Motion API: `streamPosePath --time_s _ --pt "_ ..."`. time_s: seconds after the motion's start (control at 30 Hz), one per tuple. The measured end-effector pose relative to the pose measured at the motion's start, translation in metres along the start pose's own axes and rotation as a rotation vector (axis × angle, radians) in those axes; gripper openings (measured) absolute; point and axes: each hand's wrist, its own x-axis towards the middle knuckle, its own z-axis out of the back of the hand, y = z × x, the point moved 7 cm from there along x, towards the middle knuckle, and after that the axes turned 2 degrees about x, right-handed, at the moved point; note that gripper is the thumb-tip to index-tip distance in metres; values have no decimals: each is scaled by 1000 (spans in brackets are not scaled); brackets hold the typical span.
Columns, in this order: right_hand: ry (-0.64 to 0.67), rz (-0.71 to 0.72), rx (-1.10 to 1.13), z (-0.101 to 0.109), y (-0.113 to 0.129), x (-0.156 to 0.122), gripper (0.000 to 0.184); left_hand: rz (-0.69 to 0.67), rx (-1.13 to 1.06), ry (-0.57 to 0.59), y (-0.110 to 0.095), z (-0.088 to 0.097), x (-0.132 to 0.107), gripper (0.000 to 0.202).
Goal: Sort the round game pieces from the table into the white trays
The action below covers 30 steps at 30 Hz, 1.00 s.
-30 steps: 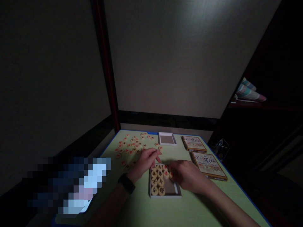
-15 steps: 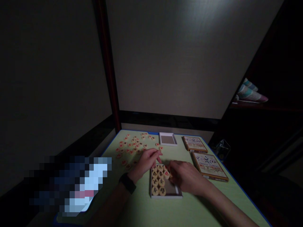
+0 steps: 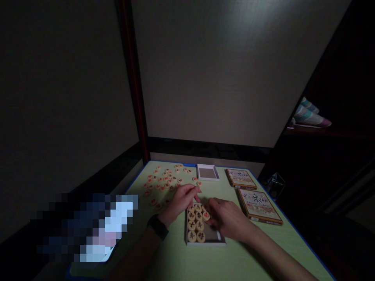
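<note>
A shallow open box lies on the table in front of me. Round Chinese chess pieces with dark characters fill its left side in two columns. One piece with a red character is in the third column. My right hand is over the box's upper right part, its bent fingers closed on a chess piece at the top of that column, mostly hidden. Beyond the upper left corner hovers my left hand, wearing a black wristband. Its fingers are curled together; whatever they hold is hidden.
Loose pieces with red and dark characters are scattered across the table's far left. An open box half stands at the back. Two printed flat boxes lie on the right. A blurred-out bright screen is at the left edge.
My right hand has shifted slightly left and up over the third column, covering more of its top piece. My left hand and the loose pieces stay where they were.
</note>
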Motion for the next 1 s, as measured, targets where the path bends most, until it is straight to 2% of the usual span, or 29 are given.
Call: streamPosePath --time_s 0.33,0.53,0.73,0.83,1.0 --pt "25 -23 43 4 2 -2 19 -7 3 5 0 0 -1 38" --pt "-1 11 57 5 3 -3 20 3 7 14 2 0 1 39" --pt "-14 62 272 13 6 -5 19 -9 23 -14 0 2 -2 36" --pt "-144 -8 407 14 -2 -3 15 -37 67 -37 -1 6 -2 32" --pt "-573 -194 539 12 -37 -3 38 -132 141 -166 1 19 3 21"
